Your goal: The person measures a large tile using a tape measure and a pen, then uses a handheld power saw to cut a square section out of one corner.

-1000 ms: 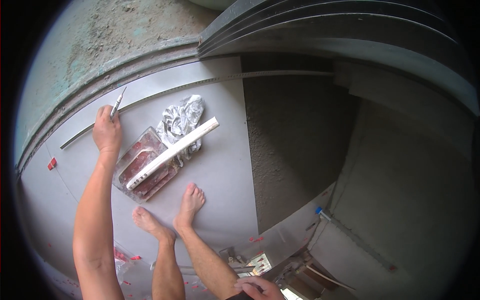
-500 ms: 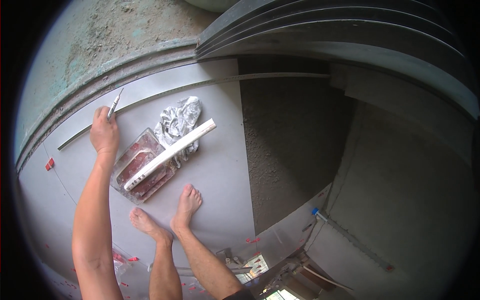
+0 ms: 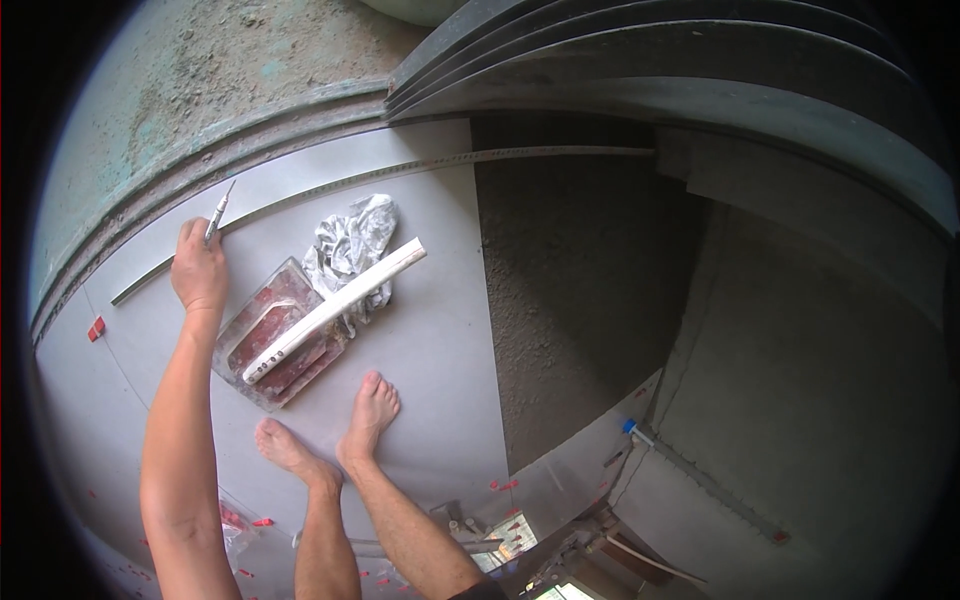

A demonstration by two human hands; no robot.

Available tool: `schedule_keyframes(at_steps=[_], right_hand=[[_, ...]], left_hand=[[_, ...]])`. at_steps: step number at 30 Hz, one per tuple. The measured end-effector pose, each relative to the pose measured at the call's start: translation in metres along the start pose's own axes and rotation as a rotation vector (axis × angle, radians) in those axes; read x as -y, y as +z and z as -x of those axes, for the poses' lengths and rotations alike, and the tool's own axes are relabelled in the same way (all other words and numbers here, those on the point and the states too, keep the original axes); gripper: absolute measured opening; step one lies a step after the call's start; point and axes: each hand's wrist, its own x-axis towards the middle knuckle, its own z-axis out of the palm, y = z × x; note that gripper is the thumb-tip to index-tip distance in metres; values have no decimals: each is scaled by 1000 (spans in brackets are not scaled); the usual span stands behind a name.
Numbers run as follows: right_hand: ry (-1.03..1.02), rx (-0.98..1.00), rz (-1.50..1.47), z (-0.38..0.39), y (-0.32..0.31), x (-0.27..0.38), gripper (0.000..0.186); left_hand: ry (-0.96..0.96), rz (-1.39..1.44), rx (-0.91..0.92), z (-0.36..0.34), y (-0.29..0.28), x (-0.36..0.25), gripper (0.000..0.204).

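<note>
Working barefoot on a grey floor tile (image 3: 440,335), we have a long metal strip (image 3: 340,183) across it, red-grey tray (image 3: 275,318), white bar (image 3: 335,310) over tray and crumpled rag (image 3: 345,245). Our right hand's out of view, can't tell its state; left hand (image 3: 200,272) grips a silver pen-like tool (image 3: 217,217), tip past the strip.

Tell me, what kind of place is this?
Probably a room being built: pale tiles lie beside a rough, bare patch of ground, and a red wedge sits where two tiles meet.
</note>
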Motion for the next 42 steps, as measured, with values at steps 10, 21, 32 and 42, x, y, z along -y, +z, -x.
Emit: schedule_keyframes(at_steps=[10, 21, 32, 42], right_hand=[[-3, 31, -78, -1, -4, -3, 20], [163, 88, -392, -2, -4, -1, 20], [-700, -3, 621, -16, -10, 14, 16], [-108, 30, 117, -10, -4, 0, 17]], left_hand=[[5, -8, -12, -1, 3, 4, 16], [-22, -8, 18, -4, 7, 3, 14], [-22, -28, -13, -4, 9, 11, 14], [-10, 8, -45, -1, 9, 6, 16]])
